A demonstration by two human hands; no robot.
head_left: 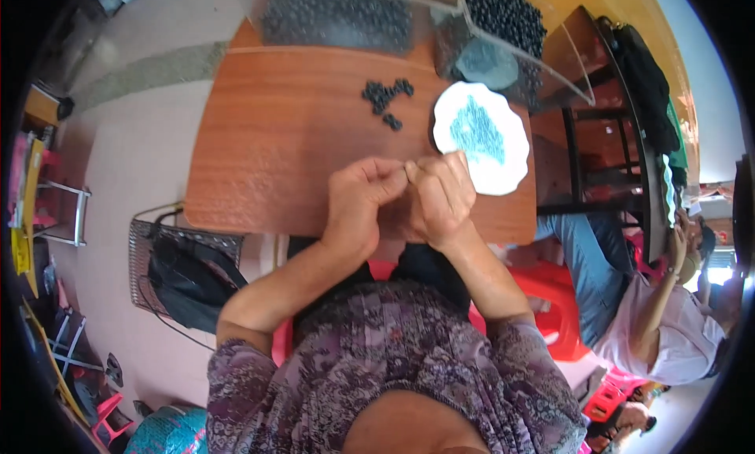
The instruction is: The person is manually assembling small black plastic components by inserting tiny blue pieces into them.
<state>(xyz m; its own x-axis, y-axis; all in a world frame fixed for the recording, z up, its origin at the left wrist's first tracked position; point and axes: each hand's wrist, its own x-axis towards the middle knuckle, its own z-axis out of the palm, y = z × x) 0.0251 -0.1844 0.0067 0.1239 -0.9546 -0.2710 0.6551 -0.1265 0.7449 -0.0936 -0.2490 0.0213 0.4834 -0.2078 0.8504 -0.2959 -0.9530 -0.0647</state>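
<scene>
We see left hand and right hand over tabletop, fingers pinched, on what we can't tell, black pieces far, white plate right.

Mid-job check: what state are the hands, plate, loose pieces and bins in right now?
Left hand: thumb and finger pinched, at the right fingertips; any held piece too small to tell.
Right hand: fingers curled, tips pinched.
Plate: flat on the table, partly covered.
Blue pieces: spread on the plate.
Black pieces: loosely clustered on the table.
Left bin: holding many black pieces.
Right bin: likewise.
</scene>
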